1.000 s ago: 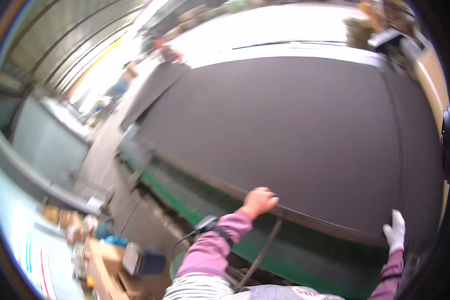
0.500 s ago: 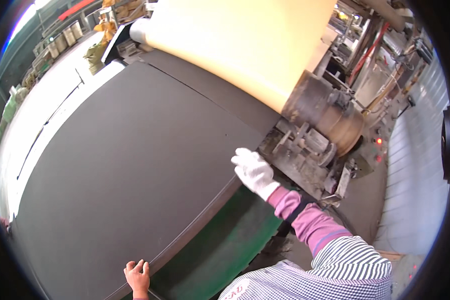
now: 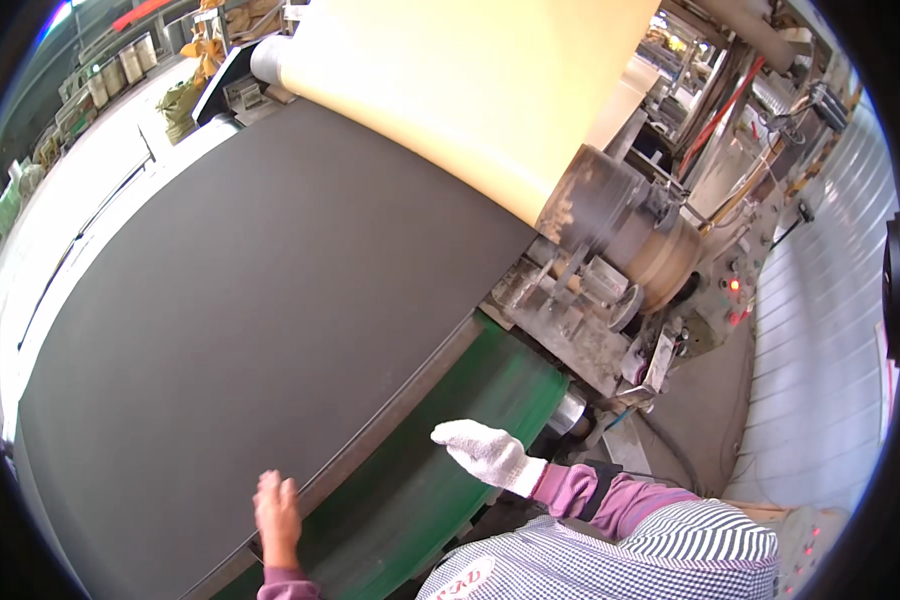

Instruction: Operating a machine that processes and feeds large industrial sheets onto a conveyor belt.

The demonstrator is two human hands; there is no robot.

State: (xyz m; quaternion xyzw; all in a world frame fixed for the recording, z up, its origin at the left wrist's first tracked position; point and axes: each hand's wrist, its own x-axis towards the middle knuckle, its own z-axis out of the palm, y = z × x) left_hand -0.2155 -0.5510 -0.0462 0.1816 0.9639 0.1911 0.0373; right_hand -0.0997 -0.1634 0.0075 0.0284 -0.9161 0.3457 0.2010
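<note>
A wide dark grey sheet (image 3: 280, 270) spreads over the bed in front of me and passes under a yellow-tan roll surface (image 3: 440, 90) at the far side. My bare left hand (image 3: 278, 515) is at the sheet's near edge, fingers stretched out and slightly blurred; whether it touches the sheet I cannot tell. In a white knit glove, my right hand (image 3: 485, 455) hangs over the green belt (image 3: 420, 480), its fingers extended and holding nothing. That belt runs along the sheet's near edge, below a narrow grey-brown bar (image 3: 390, 410).
Right of the sheet stands a worn roller end (image 3: 610, 210) with brackets and a metal frame. A panel with a lit red lamp (image 3: 734, 285) lies beyond it, beside pale corrugated sheeting (image 3: 820, 300). Several pale cylinders (image 3: 120, 70) stand far left.
My right hand has drawn back from the sheet's edge to over the green belt. My left hand has moved slightly forward, fingers straighter. The dark line across the sheet near the roll no longer shows.
</note>
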